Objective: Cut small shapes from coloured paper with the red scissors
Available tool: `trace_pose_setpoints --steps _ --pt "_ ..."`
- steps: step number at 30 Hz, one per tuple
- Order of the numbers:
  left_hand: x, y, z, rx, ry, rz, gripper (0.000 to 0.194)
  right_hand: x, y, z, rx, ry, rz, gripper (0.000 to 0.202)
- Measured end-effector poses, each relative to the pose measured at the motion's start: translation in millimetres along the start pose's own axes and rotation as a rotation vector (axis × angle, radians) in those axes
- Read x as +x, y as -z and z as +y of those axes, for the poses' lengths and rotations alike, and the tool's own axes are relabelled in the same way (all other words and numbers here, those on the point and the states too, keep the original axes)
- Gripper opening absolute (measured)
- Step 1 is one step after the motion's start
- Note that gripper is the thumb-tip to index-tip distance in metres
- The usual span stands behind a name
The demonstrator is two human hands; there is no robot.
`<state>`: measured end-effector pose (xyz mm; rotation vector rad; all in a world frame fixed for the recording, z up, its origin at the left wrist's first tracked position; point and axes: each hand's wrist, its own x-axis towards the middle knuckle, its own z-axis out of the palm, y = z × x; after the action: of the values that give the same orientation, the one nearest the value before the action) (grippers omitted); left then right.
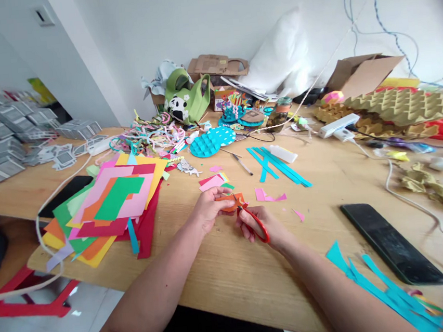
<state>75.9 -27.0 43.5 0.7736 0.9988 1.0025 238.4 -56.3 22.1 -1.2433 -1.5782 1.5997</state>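
My left hand point(212, 207) pinches a small piece of orange paper point(225, 204) above the table. In my right hand point(259, 225) are red-handled scissors point(265, 232), their blades at the orange paper; how far they cut into it I cannot make out. Just beyond my left hand lie small pink, red and green paper pieces point(212, 182). Pink scraps point(265, 195) rest to the right of the scissors. Blue paper strips point(278, 165) lie crossed farther back, near a pen point(243, 164).
A heap of coloured paper point(111, 208) covers the table's left. Blue offcuts point(390, 290) and a black phone point(393, 243) lie at right. Behind are tangled yarn-like strands point(148, 134), a green bag point(187, 99), blue scalloped discs point(209, 141), egg trays point(399, 104) and a power strip point(339, 125) with cable.
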Motion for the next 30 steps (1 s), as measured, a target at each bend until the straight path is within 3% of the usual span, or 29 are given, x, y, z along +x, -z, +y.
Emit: trace_pose_setpoints --steps 30 --pt "0.9 1.9 -2.6 -0.005 -0.010 -0.020 0.034 -2.6 0.2 -7.3 -0.031 0.011 -0.030 0.062"
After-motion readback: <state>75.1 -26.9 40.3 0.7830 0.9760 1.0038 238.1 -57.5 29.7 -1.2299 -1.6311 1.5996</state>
